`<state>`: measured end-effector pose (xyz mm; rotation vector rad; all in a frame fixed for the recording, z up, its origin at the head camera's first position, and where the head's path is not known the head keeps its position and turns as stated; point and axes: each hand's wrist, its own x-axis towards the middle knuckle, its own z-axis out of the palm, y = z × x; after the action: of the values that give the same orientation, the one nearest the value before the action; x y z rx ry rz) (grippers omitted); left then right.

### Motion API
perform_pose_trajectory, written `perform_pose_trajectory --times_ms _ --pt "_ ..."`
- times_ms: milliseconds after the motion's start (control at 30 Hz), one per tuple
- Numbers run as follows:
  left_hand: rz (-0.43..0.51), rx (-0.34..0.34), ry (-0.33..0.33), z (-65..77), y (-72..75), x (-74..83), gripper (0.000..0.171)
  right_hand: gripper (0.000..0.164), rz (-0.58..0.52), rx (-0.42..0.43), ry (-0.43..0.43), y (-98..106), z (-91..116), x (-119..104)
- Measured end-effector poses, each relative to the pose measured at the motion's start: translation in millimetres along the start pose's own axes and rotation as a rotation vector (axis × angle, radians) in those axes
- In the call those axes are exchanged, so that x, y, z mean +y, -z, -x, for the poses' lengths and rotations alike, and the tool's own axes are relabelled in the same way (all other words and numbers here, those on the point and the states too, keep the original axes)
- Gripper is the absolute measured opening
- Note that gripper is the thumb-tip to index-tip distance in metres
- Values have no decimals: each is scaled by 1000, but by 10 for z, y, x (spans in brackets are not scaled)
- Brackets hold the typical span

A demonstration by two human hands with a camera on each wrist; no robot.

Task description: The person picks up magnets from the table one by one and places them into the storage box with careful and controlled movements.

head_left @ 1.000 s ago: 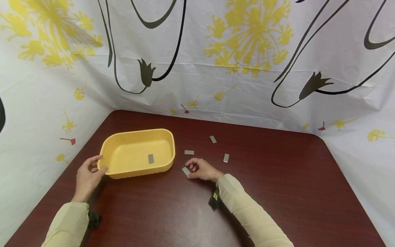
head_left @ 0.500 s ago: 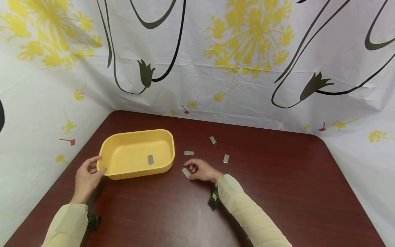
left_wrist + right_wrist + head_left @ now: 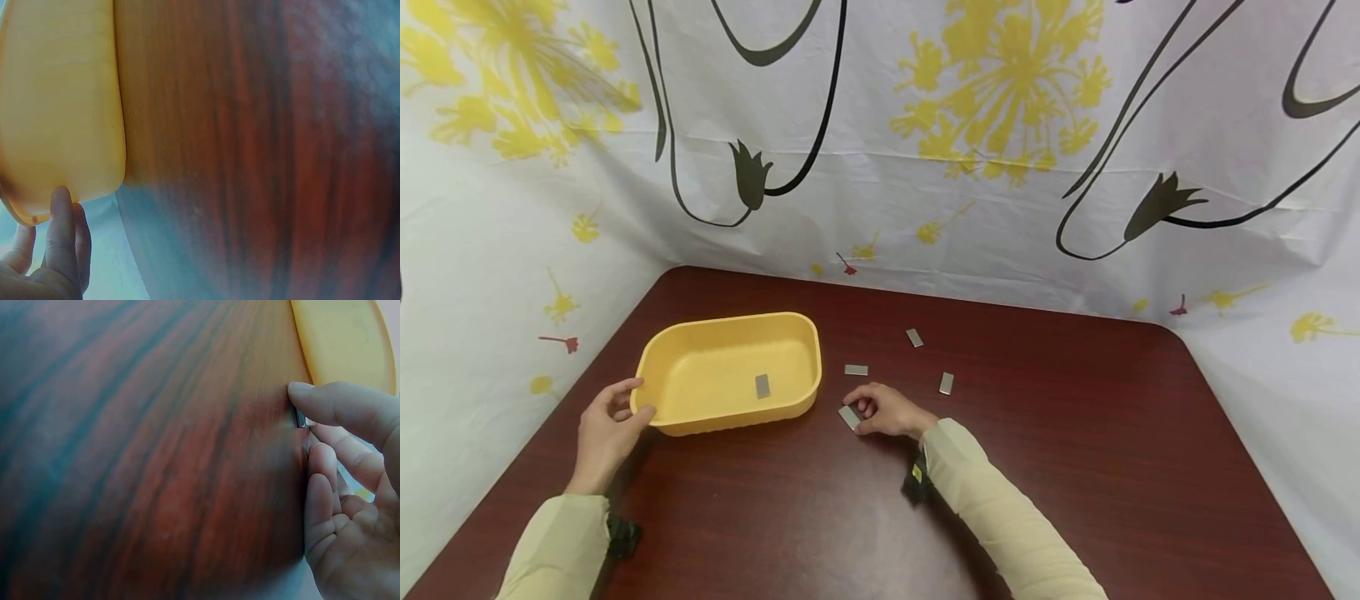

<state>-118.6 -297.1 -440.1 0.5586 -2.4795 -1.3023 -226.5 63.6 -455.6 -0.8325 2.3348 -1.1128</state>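
Almost nothing has shifted over the last second: the right hand (image 3: 889,412) keeps its thumb and index finger pinching a grey tile (image 3: 849,417), which seems to lie on the table (image 3: 1075,442), just outside the yellow tray (image 3: 703,379). Well apart, the left hand (image 3: 606,433) grips the tray's left end. The tile is thin, flat, rectangular and slanted.

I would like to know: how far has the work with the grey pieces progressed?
Apparently done: one grey piece lies inside the yellow tray.
In hand: the right hand pinches another piece beside the tray; the left hand grips the tray's rim.
Probably remaining: three loose pieces on the table.
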Motion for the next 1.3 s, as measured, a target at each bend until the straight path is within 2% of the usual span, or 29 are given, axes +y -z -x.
perform_pose_trajectory --times_ms 333,800,1133,1300 --pt "-5 -7 -28 2 6 -1 44 37 10 0 -27 4 3 -22" --pt "-1 -2 -36 -9 0 -23 44 36 -60 34 -50 -34 -18 -12" --pt "-1 -8 -48 0 12 6 45 34 -163 46 -38 7 -14 25" --pt "1 -15 -35 9 16 7 45 33 -175 49 -54 26 -16 33"
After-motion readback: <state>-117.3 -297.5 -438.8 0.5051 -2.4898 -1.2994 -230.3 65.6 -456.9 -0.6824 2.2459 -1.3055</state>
